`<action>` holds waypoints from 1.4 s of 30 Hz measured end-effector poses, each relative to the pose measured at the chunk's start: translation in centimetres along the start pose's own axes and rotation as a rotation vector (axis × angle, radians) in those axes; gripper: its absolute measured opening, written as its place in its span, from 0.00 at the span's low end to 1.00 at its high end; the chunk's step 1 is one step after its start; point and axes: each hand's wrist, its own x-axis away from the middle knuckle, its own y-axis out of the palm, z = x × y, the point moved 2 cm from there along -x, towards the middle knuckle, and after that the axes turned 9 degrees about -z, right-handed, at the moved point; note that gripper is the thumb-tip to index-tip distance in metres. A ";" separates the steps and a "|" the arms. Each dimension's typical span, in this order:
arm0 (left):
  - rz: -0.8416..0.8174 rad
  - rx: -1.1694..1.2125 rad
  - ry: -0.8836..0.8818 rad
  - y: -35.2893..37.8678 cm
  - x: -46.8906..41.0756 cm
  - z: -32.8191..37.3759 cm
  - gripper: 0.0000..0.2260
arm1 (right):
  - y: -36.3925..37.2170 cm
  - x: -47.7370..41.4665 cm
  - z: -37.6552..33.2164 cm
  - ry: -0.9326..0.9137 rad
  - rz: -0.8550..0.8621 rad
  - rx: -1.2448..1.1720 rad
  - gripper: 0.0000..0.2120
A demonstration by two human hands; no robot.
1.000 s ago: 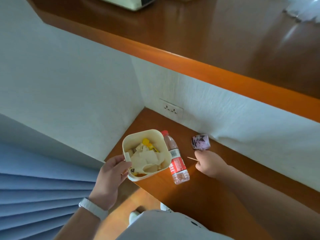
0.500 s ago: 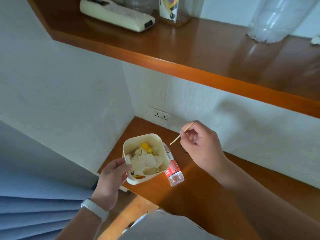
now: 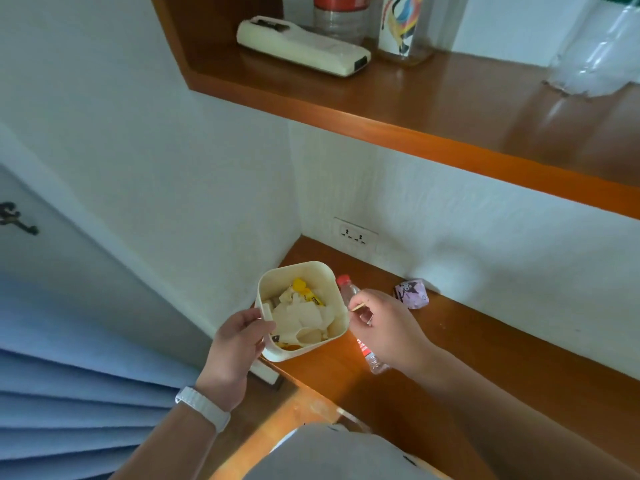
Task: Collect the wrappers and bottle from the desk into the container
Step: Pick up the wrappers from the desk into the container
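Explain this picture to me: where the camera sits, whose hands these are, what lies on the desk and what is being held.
The camera is worn on a person's head and looks down at their own two bare hands; there is no machine. The left hand grips the rim of a cream container already holding crumpled paper and a yellow wrapper. The right hand pinches a thin wooden stick beside the container's edge. On the wooden desk lie a small plastic bottle with a red cap, partly hidden by the right hand, and a purple wrapper near the wall.
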 end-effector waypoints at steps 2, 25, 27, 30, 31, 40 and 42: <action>0.004 -0.005 -0.009 -0.1 0.1 -0.3 0.09 | 0.5 -0.2 0.0 0.015 -0.029 0.033 0.05; 0.163 0.012 -0.040 3.8 -0.7 -2.1 0.08 | 1.3 -5.0 18.6 0.319 -0.238 0.425 0.16; 0.170 0.016 -0.051 4.3 -0.5 -2.2 0.09 | 1.6 -5.2 20.2 0.338 -0.290 0.481 0.22; 0.166 0.039 -0.057 4.6 0.1 -2.2 0.10 | 2.3 -5.1 21.5 0.351 -0.333 0.477 0.26; 0.165 0.046 -0.059 4.6 0.2 -2.2 0.10 | 2.5 -5.0 21.8 0.338 -0.323 0.486 0.25; 0.175 0.039 -0.068 4.0 0.3 -2.5 0.09 | 1.4 -5.5 17.5 0.217 -0.181 0.355 0.10; 0.162 0.042 -0.064 3.8 0.2 -2.6 0.10 | 0.3 -6.0 14.3 0.121 -0.118 0.229 0.08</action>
